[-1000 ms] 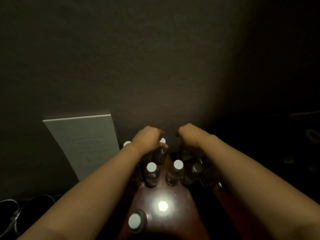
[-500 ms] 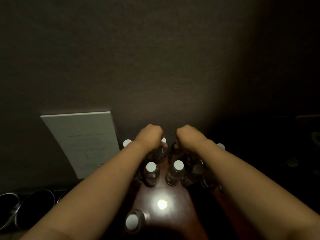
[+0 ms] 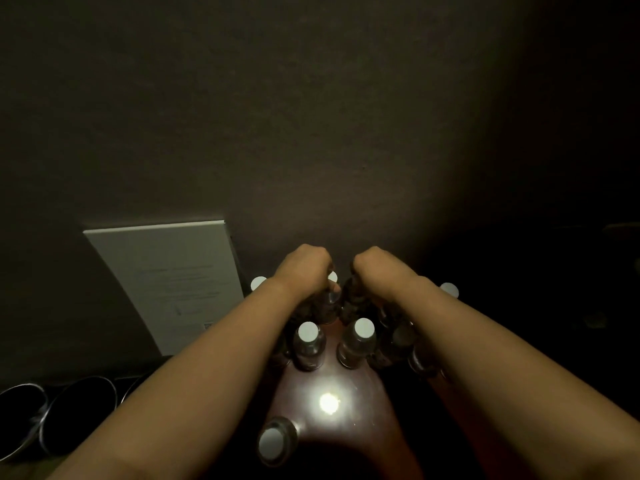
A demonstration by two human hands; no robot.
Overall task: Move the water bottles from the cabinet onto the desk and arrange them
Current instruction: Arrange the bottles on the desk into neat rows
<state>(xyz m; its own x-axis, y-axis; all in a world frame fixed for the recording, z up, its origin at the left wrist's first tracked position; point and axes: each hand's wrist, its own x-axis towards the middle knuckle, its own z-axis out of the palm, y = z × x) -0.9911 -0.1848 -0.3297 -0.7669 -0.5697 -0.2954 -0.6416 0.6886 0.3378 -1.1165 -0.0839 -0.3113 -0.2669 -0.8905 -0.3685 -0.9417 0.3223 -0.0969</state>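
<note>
Pretty dark here, so no telling what's in the bottles, but I count about six white caps standing upright on the reddish-brown desk (image 3: 349, 393), one bottle (image 3: 276, 441) off alone near the front edge. Left hand (image 3: 304, 266) is curled round a bottle neck (image 3: 330, 297) in the back row. Right hand (image 3: 375, 268) is curled too, over another dark bottle top, but I can't tell its actual grip.

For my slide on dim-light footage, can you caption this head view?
Both hands, left hand and right hand, grip bottles clustered on a glossy brown desk beside a leaning white card.
</note>
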